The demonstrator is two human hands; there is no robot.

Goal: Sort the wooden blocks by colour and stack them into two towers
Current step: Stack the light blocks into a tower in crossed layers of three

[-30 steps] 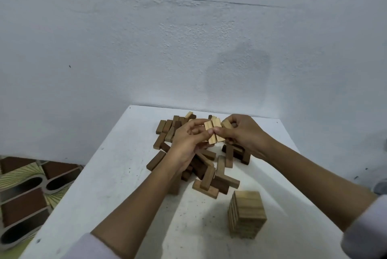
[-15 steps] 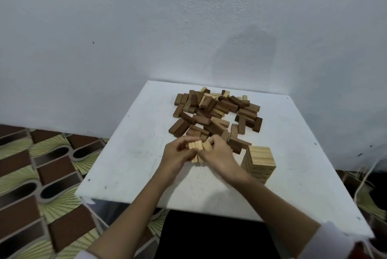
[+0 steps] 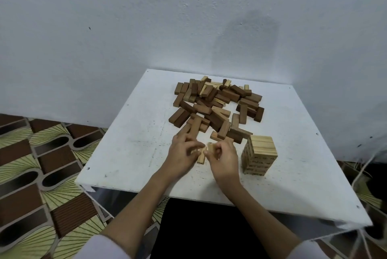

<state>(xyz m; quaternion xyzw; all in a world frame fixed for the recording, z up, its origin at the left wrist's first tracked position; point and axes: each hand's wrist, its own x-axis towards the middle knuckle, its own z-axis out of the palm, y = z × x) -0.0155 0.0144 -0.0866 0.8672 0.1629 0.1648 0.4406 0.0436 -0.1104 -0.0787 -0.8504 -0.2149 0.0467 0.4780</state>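
A loose heap of wooden blocks (image 3: 217, 103), mostly dark brown with a few light ones, lies at the back of the white table (image 3: 129, 154). A tower of light blocks (image 3: 259, 155) stands at the front right. In front of the heap, my left hand (image 3: 184, 155) and my right hand (image 3: 223, 159) meet around a few light blocks (image 3: 202, 157), pinching them together just above or on the table. The hands hide most of these blocks.
A pale wall rises right behind the table. Patterned brown and green floor tiles (image 3: 41, 164) lie to the left. The table's near edge (image 3: 188, 193) runs just under my forearms. Thin cords (image 3: 360, 172) hang at the right.
Both hands carried the light blocks from above the heap back toward me, down to the table's front, left of the light tower. The camera view pulled back and higher.
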